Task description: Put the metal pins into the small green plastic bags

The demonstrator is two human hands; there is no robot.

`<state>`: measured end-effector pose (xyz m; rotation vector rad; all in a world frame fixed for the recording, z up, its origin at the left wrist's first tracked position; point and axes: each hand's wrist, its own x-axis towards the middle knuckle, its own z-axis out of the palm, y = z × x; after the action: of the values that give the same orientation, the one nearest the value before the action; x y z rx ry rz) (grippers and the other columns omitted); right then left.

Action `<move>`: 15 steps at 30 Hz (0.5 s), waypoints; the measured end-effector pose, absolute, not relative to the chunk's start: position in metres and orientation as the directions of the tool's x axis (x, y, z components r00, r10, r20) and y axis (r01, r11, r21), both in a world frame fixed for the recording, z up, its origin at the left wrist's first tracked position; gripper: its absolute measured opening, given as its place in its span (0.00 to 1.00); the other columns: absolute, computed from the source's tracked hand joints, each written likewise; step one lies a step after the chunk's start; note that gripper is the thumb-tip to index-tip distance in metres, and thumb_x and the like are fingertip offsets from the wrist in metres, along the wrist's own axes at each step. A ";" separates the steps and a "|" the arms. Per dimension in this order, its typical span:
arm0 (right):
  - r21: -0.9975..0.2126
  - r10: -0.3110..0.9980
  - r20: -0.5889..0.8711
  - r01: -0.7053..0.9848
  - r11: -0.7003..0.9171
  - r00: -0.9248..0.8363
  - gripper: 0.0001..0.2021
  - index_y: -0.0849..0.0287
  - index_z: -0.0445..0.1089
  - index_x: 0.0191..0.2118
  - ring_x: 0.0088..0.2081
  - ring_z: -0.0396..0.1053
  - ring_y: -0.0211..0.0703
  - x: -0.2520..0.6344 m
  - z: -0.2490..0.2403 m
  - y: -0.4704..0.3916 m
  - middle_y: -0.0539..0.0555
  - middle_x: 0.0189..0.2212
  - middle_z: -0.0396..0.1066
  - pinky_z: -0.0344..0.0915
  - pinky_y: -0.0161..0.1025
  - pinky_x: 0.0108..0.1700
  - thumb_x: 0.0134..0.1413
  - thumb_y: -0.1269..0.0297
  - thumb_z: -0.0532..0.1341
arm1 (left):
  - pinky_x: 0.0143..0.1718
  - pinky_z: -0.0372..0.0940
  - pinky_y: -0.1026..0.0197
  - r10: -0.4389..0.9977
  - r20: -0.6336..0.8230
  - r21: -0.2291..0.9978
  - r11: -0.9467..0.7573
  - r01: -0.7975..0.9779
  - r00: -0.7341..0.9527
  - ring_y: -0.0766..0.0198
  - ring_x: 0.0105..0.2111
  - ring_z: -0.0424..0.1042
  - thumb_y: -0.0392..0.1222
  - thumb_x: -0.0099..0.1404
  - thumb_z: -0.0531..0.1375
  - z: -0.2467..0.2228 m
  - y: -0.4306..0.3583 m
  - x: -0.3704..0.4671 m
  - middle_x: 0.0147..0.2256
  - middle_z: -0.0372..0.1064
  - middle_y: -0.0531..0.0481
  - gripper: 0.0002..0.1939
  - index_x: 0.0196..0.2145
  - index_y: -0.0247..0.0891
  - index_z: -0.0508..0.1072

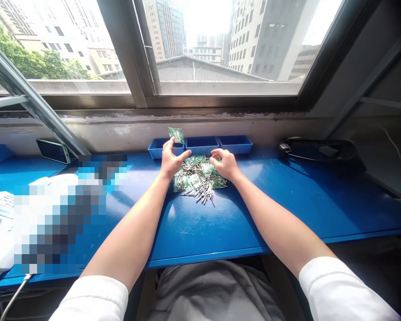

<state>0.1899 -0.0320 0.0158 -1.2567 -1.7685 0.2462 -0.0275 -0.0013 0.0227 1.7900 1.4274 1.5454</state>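
By the bins point(202, 149) at the far edge of the worktop point(207, 236), a green board point(177, 133) met the left hand point(173, 162), thumb spread, grip unclear. The right hand point(226, 164) half curled over a heap of pins and boards point(200, 176), its hold hidden.

Free to pass over the near surface point(207, 236) between forearms point(130, 227); blocked ahead by the heap of parts point(203, 182), then blue bins point(202, 142) and wall point(207, 122).

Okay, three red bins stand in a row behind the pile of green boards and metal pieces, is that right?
Not quite: the bins are blue, not red, as the head view shows. The three do stand in a row behind the pile.
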 end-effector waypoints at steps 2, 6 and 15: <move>-0.576 0.823 0.558 0.666 0.475 -0.104 0.11 0.56 0.71 0.41 0.41 0.68 0.46 0.189 0.015 -0.033 0.52 0.34 0.75 0.65 0.42 0.42 0.50 0.65 0.59 | 0.57 0.60 0.53 0.872 0.457 0.851 -0.372 0.370 -0.175 0.48 0.58 0.58 0.55 0.50 0.67 0.024 0.004 -0.032 0.62 0.51 0.41 0.45 0.62 0.40 0.57; -0.541 0.822 0.548 0.685 0.488 -0.154 0.11 0.55 0.71 0.42 0.41 0.67 0.46 0.188 0.015 -0.034 0.52 0.34 0.75 0.65 0.41 0.42 0.51 0.65 0.59 | 0.58 0.58 0.51 0.939 0.300 0.934 -0.254 0.250 -0.169 0.47 0.61 0.54 0.53 0.48 0.68 0.024 0.012 -0.035 0.63 0.50 0.39 0.50 0.63 0.39 0.53; -0.496 0.829 0.528 0.724 0.479 -0.187 0.09 0.57 0.73 0.38 0.42 0.67 0.46 0.192 0.013 -0.032 0.53 0.36 0.75 0.64 0.43 0.46 0.52 0.65 0.59 | 0.50 0.64 0.51 0.945 0.303 0.910 -0.249 0.333 -0.123 0.52 0.51 0.66 0.48 0.52 0.63 0.020 0.005 -0.037 0.48 0.69 0.41 0.28 0.50 0.36 0.69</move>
<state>0.1922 -0.0316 0.0132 -1.2871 -1.9518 0.1705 -0.0369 0.0051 0.0199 1.5811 1.4327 1.3885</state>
